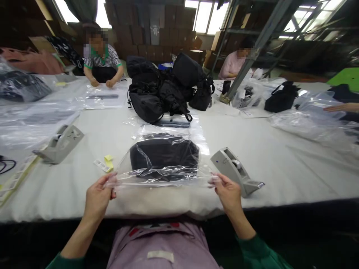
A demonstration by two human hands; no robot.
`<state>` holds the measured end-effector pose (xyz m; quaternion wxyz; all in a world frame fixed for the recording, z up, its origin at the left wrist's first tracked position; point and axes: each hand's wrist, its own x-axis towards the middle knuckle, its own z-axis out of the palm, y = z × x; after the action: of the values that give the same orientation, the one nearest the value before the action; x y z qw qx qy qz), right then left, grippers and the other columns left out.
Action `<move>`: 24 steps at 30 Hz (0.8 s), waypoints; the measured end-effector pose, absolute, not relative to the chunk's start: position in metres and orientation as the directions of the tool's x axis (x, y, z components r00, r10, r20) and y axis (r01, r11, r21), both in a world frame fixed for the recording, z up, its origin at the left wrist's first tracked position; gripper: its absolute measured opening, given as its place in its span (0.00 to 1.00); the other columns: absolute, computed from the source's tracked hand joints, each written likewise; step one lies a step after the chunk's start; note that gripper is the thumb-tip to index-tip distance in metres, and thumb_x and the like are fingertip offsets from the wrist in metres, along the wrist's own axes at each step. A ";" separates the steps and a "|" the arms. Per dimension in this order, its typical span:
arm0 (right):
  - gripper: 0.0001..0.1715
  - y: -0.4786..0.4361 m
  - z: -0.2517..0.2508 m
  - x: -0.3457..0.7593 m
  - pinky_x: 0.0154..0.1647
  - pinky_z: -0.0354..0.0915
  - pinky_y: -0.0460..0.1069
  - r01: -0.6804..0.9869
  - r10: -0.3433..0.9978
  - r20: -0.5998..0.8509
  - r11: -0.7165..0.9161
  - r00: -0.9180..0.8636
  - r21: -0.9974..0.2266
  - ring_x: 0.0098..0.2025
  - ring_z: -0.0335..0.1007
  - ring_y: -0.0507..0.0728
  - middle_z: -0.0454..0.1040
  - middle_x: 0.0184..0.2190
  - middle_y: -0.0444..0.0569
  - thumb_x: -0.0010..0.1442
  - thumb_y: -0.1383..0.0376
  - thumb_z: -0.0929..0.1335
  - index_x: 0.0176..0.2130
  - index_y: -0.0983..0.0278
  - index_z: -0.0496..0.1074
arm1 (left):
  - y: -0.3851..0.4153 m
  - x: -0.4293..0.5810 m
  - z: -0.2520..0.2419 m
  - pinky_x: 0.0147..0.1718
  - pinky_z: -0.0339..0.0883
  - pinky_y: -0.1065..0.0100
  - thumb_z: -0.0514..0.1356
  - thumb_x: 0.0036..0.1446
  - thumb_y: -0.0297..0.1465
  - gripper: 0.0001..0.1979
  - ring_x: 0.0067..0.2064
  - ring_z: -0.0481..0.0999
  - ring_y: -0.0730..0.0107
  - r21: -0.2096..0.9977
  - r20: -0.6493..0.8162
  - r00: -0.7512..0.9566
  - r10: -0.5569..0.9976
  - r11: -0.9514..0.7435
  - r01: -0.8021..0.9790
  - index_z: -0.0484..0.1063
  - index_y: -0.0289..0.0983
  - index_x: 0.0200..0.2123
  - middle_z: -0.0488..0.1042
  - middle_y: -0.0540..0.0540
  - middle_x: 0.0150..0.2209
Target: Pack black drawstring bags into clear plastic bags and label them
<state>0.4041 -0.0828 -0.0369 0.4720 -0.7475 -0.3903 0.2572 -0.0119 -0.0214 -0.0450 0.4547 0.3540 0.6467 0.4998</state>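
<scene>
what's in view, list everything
plastic bag: 1, clear, between hands
bagged item: 1, black, inside it
tape dispensers: 2, grey, either side
labels: several, yellow and white, left
soft bags: several, black, beyond, right
plastic sheets: several, clear, left
table: 1, white, underneath
post: 1, grey, right
boxes: many, brown, background
windows: several, white, background
people: 2, striped and pink tops, opposite
co-worker's hand: 1, bare, right
garment: 1, lilac, front
left hand: 1, green sleeve, bag's left
right hand: 1, green sleeve, bag's right
</scene>
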 end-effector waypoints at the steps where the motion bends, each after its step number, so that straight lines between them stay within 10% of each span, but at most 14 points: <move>1: 0.35 -0.085 -0.034 0.406 0.19 0.59 0.47 0.380 0.822 0.005 -0.258 0.569 -0.888 0.19 0.66 0.55 0.75 0.20 0.50 0.51 0.42 0.66 0.39 0.69 0.79 | -0.025 -0.012 -0.047 0.15 0.52 0.76 0.68 0.38 0.39 0.32 0.16 0.58 0.81 0.958 -0.276 -0.357 0.892 0.283 -0.033 0.74 0.33 0.49 0.73 0.52 0.22; 8: 0.34 -0.178 -0.072 0.350 0.23 0.57 0.47 0.677 0.964 -0.002 -0.188 0.265 -0.712 0.18 0.61 0.53 0.63 0.12 0.45 0.57 0.43 0.65 0.13 0.63 0.64 | -0.088 0.036 -0.090 0.32 0.71 0.63 0.68 0.37 0.39 0.22 0.34 0.76 0.61 0.930 -0.367 -0.330 0.870 0.344 -0.128 0.76 0.34 0.37 0.79 0.42 0.35; 11: 0.29 -0.170 -0.093 0.315 0.22 0.62 0.47 0.573 0.999 -0.035 -0.051 0.038 -0.818 0.20 0.67 0.56 0.68 0.15 0.46 0.58 0.43 0.64 0.23 0.63 0.72 | -0.088 0.053 -0.074 0.42 0.70 0.59 0.71 0.34 0.37 0.17 0.39 0.76 0.56 0.973 -0.232 -0.381 0.895 0.217 -0.083 0.75 0.35 0.28 0.78 0.43 0.31; 16: 0.35 -0.069 -0.077 0.280 0.12 0.62 0.50 0.409 0.989 -0.022 -0.082 0.149 -0.909 0.14 0.67 0.59 0.75 0.19 0.52 0.59 0.45 0.58 0.48 0.68 0.73 | -0.037 0.055 -0.022 0.34 0.72 0.63 0.66 0.45 0.44 0.16 0.29 0.75 0.65 0.993 -0.054 -0.340 0.939 0.016 -0.114 0.69 0.37 0.24 0.74 0.48 0.23; 20: 0.32 -0.008 -0.035 0.292 0.37 0.74 0.58 0.561 0.984 0.136 0.047 0.118 -0.827 0.37 0.78 0.65 0.79 0.40 0.60 0.59 0.49 0.62 0.52 0.68 0.72 | -0.004 0.054 0.004 0.28 0.70 0.68 0.61 0.52 0.45 0.16 0.23 0.70 0.73 0.973 -0.022 -0.288 0.957 -0.045 -0.225 0.64 0.39 0.28 0.68 0.54 0.20; 24: 0.31 0.010 -0.005 0.309 0.65 0.55 0.61 0.693 0.958 0.286 0.214 -0.012 -0.689 0.63 0.60 0.66 0.67 0.60 0.55 0.58 0.53 0.67 0.58 0.62 0.69 | 0.015 0.057 0.006 0.23 0.65 0.73 0.61 0.53 0.46 0.18 0.18 0.63 0.78 0.956 -0.053 -0.253 0.966 -0.024 -0.292 0.60 0.40 0.28 0.61 0.59 0.17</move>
<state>0.3085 0.0101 -0.0047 0.3658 -0.6002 -0.6878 0.1813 0.0568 0.0153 0.0062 0.5028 0.3473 0.4850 0.6256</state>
